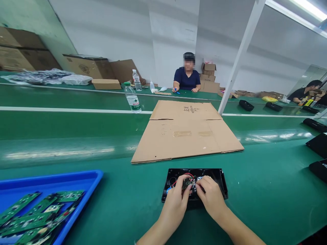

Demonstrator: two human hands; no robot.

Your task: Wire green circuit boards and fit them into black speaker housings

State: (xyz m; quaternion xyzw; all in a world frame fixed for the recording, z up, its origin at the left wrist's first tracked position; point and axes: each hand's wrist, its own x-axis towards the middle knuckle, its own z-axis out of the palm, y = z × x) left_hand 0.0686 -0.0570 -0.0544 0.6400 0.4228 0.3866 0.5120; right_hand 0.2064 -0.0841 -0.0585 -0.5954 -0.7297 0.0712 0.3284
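Casing: black open casing (pixel 219 180) lies flat on the green table (pixel 255 204) right in front of me, and both my hands work inside it.
Board in casing: small green circuit board (pixel 187 182) sits over the middle of the casing, with red wires (pixel 178 178) looping off its left end; something blue shows at the casing's left edge, too small for me to name.
Left hand: my left hand (pixel 176 204) has its fingers pressed together, pinching the left end of the circuit board.
Right hand: my right hand (pixel 211 195) has its fingers curled and pinched at the board's right end, almost touching the left hand.
Blue tray: blue tray (pixel 84 178) stands at my lower left, well apart from the casing, holding a loose heap of long green boards (pixel 38 214).
Cardboard: flattened cardboard sheet (pixel 186 134) lies just beyond the casing, not touching it.
Bottle: clear water bottle (pixel 133 98) stands upright, left of the cardboard's far end.
Right edge: several black units (pixel 318 144) lie in a row along the table.
Across: a person in a dark shirt (pixel 187 79) sits facing me, cardboard boxes (pixel 87 66) stacked to their left.
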